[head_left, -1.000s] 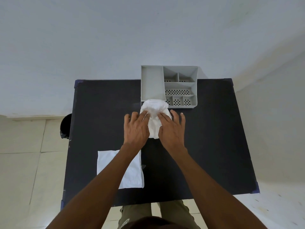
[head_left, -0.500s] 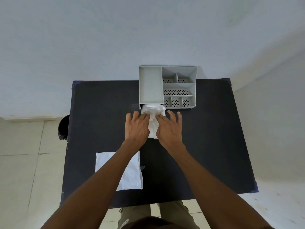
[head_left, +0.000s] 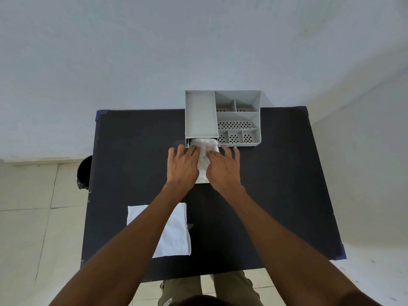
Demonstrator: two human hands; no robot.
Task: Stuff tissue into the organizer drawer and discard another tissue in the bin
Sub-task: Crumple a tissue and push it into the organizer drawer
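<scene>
So right now I've got both hands on the crumpled tissue [head_left: 204,157], pushing its far end into the little drawer [head_left: 202,142] that opens at the front left of the grey organizer [head_left: 223,118]. The wad's bunched top is right at the drawer mouth, and the tail end lies on the black surface [head_left: 136,151] between my hands. My left hand [head_left: 183,166] is palm down with fingers [head_left: 193,150] spread loose, tips pressing on the left side of the wad; my right hand [head_left: 223,168] mirrors it, fingers flat and open, nudging from the right. Neither hand is really clamped on anything, it's more of a push than a grab. Both forearms come in straight from my body and angle toward each other, wrists low near the surface. I reckon the trick here is feeding it in bit by bit with the fingertips, tucking the edges under the top lip so nothing hangs out, and not shoving so hard the light organizer slides back toward the wall. The other tissue [head_left: 172,230], the flat folded one, sits near my left forearm at the near side, untouched, and the dark bin [head_left: 84,171] pokes out past the left edge on the floor.
</scene>
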